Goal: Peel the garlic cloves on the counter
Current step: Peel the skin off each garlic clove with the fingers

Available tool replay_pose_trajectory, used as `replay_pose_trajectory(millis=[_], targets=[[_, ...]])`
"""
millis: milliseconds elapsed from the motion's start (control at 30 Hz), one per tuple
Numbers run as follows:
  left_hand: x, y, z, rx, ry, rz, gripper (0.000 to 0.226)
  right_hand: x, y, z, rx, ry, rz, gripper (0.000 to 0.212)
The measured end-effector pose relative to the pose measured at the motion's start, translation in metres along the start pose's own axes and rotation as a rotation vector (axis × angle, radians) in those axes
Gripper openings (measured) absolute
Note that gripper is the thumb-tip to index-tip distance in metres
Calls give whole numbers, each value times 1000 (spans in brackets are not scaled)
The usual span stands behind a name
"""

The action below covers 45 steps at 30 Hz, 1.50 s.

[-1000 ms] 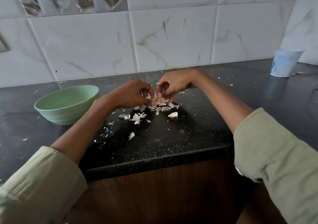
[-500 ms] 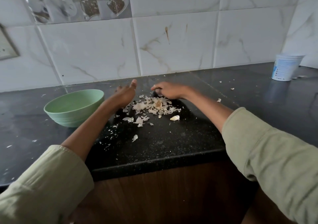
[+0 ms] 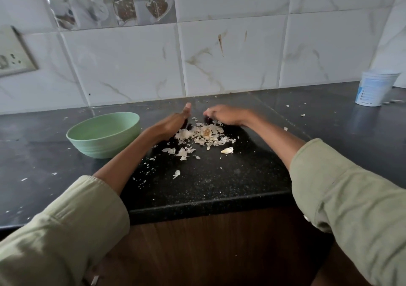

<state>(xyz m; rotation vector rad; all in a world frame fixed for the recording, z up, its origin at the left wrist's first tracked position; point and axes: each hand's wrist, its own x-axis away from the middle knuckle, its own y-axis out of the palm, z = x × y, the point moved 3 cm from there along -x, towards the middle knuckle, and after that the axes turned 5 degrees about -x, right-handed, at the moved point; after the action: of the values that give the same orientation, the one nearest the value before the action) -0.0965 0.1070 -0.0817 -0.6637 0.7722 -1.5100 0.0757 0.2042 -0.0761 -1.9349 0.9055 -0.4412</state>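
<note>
A heap of papery garlic skins [image 3: 197, 137] lies on the black counter [image 3: 208, 182], with a dry garlic root stub [image 3: 206, 132] in its middle. One garlic clove [image 3: 227, 150] lies alone just right of and nearer than the heap. My left hand [image 3: 173, 123] stands on its edge at the heap's left side, fingers straight and thumb up, holding nothing. My right hand [image 3: 224, 116] rests palm down at the heap's far right, fingers bent toward the counter. What is under those fingers is hidden.
A pale green bowl [image 3: 103, 134] stands left of my left forearm. A white plastic cup [image 3: 373, 90] stands far right by the tiled wall. Small skin flakes [image 3: 176, 173] are scattered toward the counter's front edge. A wall socket [image 3: 13, 52] is at the left.
My hands were pinched together over the heap; they have since parted and dropped to the counter on either side of it. The view has tilted slightly upward.
</note>
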Motion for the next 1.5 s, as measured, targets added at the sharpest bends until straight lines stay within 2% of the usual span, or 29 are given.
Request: replay_pose_trajectory(millis=[67, 167, 233, 333, 433, 533, 600, 667, 700, 767, 833, 933, 967, 1033, 1100, 1167, 1233, 1300, 1400, 1500], targets=[[-3, 1, 3, 64, 38, -16, 86, 2, 6, -8, -16, 1, -94, 33], [-6, -9, -5, 265, 16, 166, 65, 2, 4, -22, -68, -70, -123, 35], [-5, -15, -9, 233, 0, 282, 54, 9, -2, -26, -124, -111, -114, 35], [8, -19, 1, 64, 7, 317, 49, 25, -20, -25, -262, -139, 114, 27], [33, -15, 13, 51, -9, 201, 68, 49, -37, -6, -262, -17, 411, 28], [58, -5, 12, -43, -77, 176, 85, 79, -44, 34, -148, 180, 489, 36], [74, 5, 6, -131, -135, 199, 83, 98, -42, 61, -112, 343, 446, 56], [88, 21, 4, -245, -126, 209, 67, 112, -34, 74, -50, 449, 343, 71], [92, 29, 5, -283, -121, 226, 65, 116, -29, 72, -22, 457, 292, 77], [94, 39, 8, -249, -134, 286, 79, 121, -19, 51, -16, 398, 205, 83], [88, 42, 24, -161, -110, 309, 86, 117, -10, 16, -96, 305, 122, 78], [68, 48, 47, 22, -41, 288, 76, 98, 8, -30, -295, 139, 11, 70], [59, 49, 51, 93, -11, 295, 83, 89, 14, -39, -397, 87, -5, 63], [34, 48, 45, 208, -6, 362, 95, 74, 24, -47, -557, 52, 7, 41], [35, 37, 48, 216, -18, 469, 84, 65, 19, -49, -628, 48, 68, 35], [44, 22, 49, 175, -35, 558, 65, 67, 6, -45, -624, 46, 159, 34], [42, 9, 40, 179, -34, 561, 53, 71, -6, -32, -562, 81, 233, 33], [39, 2, 28, 214, -59, 481, 56, 76, -9, -20, -432, 131, 259, 32], [32, 9, 15, 238, -73, 329, 78, 79, 4, -23, -226, 163, 176, 32], [20, 13, 17, 186, -21, 382, 76, 79, 15, -50, -214, 95, 79, 28]])
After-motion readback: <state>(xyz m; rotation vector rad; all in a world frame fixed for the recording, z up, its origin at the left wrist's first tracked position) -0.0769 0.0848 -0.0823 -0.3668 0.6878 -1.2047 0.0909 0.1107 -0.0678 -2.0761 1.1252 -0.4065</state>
